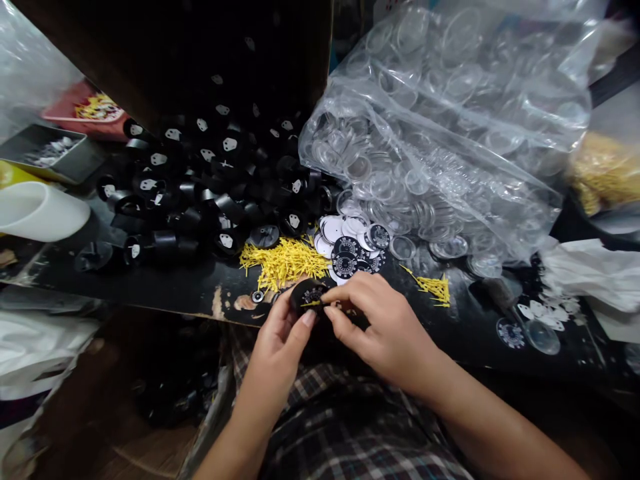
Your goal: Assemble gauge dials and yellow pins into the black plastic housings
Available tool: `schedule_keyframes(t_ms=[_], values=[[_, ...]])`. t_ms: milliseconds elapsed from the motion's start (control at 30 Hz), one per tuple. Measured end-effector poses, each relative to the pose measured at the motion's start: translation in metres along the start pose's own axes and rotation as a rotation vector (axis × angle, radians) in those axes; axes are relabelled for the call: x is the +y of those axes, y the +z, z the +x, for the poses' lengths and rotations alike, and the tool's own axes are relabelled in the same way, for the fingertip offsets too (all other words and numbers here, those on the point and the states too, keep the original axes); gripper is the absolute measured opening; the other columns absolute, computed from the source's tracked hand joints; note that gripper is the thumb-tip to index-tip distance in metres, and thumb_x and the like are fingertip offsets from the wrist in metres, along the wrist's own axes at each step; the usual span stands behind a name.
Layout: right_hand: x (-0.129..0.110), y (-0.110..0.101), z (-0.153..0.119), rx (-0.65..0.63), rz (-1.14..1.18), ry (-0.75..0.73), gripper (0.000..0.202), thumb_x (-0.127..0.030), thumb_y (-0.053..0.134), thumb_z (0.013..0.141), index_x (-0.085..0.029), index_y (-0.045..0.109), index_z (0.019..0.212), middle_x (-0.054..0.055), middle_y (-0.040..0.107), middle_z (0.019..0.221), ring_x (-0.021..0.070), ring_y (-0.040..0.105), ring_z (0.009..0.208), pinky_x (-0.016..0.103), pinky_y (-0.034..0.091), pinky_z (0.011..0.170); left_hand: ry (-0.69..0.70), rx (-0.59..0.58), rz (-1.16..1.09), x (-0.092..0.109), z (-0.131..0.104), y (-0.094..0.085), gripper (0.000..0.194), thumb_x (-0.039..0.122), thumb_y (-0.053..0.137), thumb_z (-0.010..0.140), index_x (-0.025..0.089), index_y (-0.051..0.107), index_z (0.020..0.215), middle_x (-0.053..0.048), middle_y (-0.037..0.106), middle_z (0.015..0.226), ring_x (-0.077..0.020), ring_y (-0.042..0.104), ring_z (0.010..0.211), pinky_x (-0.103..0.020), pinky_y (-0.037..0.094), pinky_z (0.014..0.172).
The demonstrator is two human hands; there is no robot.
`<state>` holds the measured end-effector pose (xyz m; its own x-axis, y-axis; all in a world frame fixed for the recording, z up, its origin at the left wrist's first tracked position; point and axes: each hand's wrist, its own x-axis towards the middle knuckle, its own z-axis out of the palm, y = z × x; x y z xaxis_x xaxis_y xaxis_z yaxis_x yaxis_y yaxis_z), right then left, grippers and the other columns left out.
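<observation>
My left hand (283, 333) is closed around a small round black gauge (306, 293), with its dial facing up. A yellow pointer (311, 304) lies across the white-marked dial. At the gauge's right edge, my right hand (373, 320) has thumb and index finger pinched close together; whatever is between the fingertips is hidden. Just beyond my hands lies a heap of yellow pointers (285, 260). Beside it is a pile of dial discs (345, 257), some black with white markings and some showing plain white.
Many black gauge housings (175, 200) cover the bench's left and back. A plastic bag (450, 120) spills clear round covers (400, 213) at the right. A white cup (43, 210), grey tray (55, 153) and red tray (87, 110) stand left. Small white plates (543, 313) lie far right.
</observation>
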<state>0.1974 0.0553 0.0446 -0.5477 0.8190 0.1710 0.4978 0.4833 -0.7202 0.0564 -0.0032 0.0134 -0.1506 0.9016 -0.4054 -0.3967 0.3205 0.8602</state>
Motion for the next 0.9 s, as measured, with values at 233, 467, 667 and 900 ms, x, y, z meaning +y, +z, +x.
schedule_keyframes(t_ms=[233,467,667,900], values=[[0.003,0.002,0.008,-0.024,-0.335,-0.179,0.015,-0.018,0.046,0.090,-0.015,0.059,0.084,0.005,0.059,0.081,0.0182,0.048,0.077,0.034,0.032,0.072,-0.031,0.128,-0.036,-0.005,-0.002,0.001,0.038,0.038,0.069,0.079,0.029,0.066,0.116,-0.002,0.057,0.134,-0.0255,0.041,0.131,-0.034,0.032,0.110],[-0.007,0.002,0.013,-0.012,-0.220,-0.004,0.010,-0.015,0.048,0.085,-0.016,0.055,0.078,0.002,0.058,0.076,0.0146,0.048,0.072,0.030,0.036,0.072,-0.200,0.204,-0.204,-0.011,-0.008,0.009,0.028,0.044,0.072,0.076,0.035,0.072,0.102,0.003,0.066,0.120,-0.0250,0.053,0.121,-0.028,0.049,0.095],[0.028,-0.027,0.002,-0.059,0.012,0.164,0.010,-0.023,0.056,0.090,-0.020,0.061,0.082,-0.001,0.063,0.082,0.0124,0.057,0.077,0.026,0.040,0.074,-0.038,0.054,-0.001,-0.013,0.000,0.007,0.037,0.036,0.067,0.082,0.033,0.064,0.119,0.002,0.055,0.136,-0.0242,0.041,0.132,-0.034,0.035,0.110],[0.093,-0.062,-0.004,0.024,-0.588,0.435,0.009,-0.025,0.057,0.088,-0.018,0.061,0.083,0.006,0.056,0.091,0.0244,0.056,0.086,0.041,0.039,0.078,-0.133,0.062,-0.380,-0.012,0.009,0.015,0.037,0.039,0.059,0.088,0.017,0.063,0.118,-0.013,0.064,0.122,-0.0277,0.060,0.111,-0.044,0.047,0.098]])
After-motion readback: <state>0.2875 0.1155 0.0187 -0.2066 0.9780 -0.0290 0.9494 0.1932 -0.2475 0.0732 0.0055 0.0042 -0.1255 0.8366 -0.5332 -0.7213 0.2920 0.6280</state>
